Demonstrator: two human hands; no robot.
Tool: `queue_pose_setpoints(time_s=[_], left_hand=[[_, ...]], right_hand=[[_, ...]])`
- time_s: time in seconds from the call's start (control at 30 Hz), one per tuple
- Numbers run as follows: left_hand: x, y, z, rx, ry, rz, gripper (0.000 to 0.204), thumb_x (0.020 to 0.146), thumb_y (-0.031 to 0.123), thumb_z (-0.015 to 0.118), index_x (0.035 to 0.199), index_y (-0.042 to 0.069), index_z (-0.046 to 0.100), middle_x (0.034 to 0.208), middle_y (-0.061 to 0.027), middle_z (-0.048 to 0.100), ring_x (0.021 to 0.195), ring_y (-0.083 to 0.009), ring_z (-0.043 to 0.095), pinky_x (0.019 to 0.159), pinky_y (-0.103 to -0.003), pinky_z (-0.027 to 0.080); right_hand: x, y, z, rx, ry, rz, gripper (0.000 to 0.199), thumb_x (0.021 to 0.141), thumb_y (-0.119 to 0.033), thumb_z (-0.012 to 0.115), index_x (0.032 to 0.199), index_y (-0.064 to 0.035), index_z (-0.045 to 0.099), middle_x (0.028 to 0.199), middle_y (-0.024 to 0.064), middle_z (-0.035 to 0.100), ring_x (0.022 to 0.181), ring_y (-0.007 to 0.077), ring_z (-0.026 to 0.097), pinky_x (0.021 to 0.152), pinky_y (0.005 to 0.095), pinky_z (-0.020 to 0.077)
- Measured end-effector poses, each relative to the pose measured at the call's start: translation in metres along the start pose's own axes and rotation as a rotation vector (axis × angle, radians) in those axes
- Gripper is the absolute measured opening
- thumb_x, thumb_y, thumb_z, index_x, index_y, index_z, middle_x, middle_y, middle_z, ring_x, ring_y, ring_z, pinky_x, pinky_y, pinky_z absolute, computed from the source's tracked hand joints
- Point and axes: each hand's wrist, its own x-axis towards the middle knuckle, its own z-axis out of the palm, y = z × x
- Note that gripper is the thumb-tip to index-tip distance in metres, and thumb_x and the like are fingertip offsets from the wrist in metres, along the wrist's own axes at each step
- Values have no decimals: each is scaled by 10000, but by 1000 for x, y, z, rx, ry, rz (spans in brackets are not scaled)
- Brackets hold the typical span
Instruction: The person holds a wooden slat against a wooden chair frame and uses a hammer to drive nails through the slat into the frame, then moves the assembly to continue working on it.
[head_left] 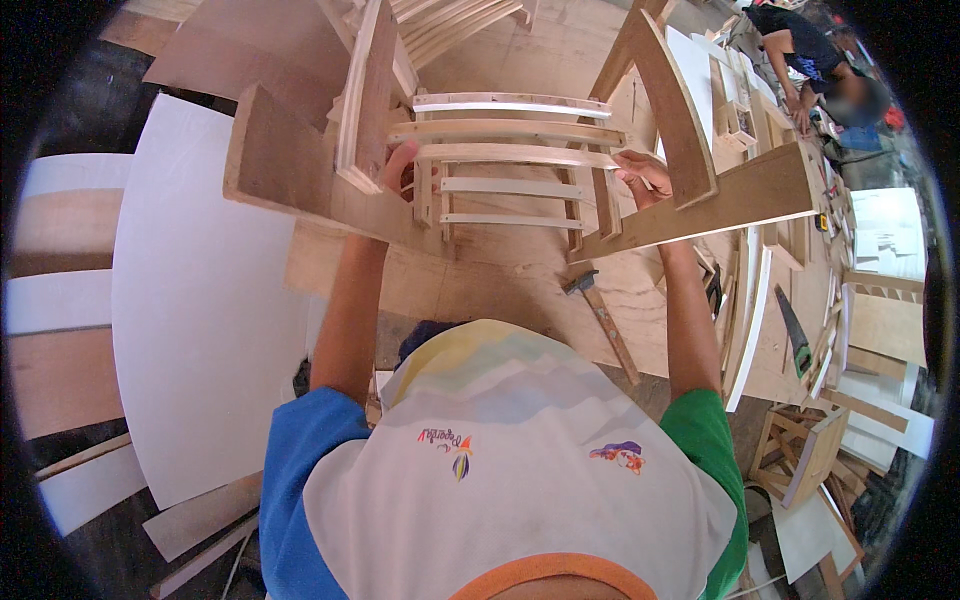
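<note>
A light wooden slat (515,155) lies crosswise in a wooden frame with slatted rungs and tall side panels. My left hand (403,172) is closed at the slat's left end, its fingers partly hidden behind the frame's wood. At the other end, the fingers of my right hand (643,176) pinch the slat beside the right side panel (672,110). Just behind this slat runs another one (510,131), and white-edged rungs (510,187) show nearer me. A thick layered board (367,95) stands upright by my left hand. Below the frame, a hammer (605,325) with a wooden handle rests on the plywood surface.
A large white panel (185,300) stands at the left beside stacked boards. On the right lie a green-handled handsaw (795,335), long wooden strips (752,310) and a small wooden crate-like frame (800,450). Another person (800,50) bends over at the far right.
</note>
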Motion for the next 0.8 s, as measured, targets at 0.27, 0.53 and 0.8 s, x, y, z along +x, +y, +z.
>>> queue_pose_setpoints(time_s=[0.27, 0.53, 0.8], left_hand=[[-5, 6, 7, -15, 0, 16, 365, 832, 340, 687, 1042, 68, 567, 861, -55, 611, 771, -154, 618, 653, -284, 519], [-6, 6, 10, -12, 5, 46, 397, 817, 358, 694, 1062, 78, 554, 879, -49, 607, 781, -141, 605, 665, -296, 516], [-9, 6, 6, 52, -9, 76, 411, 850, 367, 637, 1144, 89, 563, 984, -58, 643, 834, -161, 649, 709, -320, 541]], right_hand=[[3, 1, -4, 20, -9, -143, 141, 829, -49, 677, 965, -44, 711, 988, 135, 686, 976, 234, 639, 877, 345, 488], [2, -3, 0, -2, 8, 2, 156, 823, -52, 684, 977, -37, 711, 994, 131, 687, 965, 229, 639, 870, 340, 488], [1, 2, 1, -7, 7, -63, 162, 826, -37, 677, 984, -51, 707, 996, 127, 688, 970, 230, 639, 872, 343, 490]])
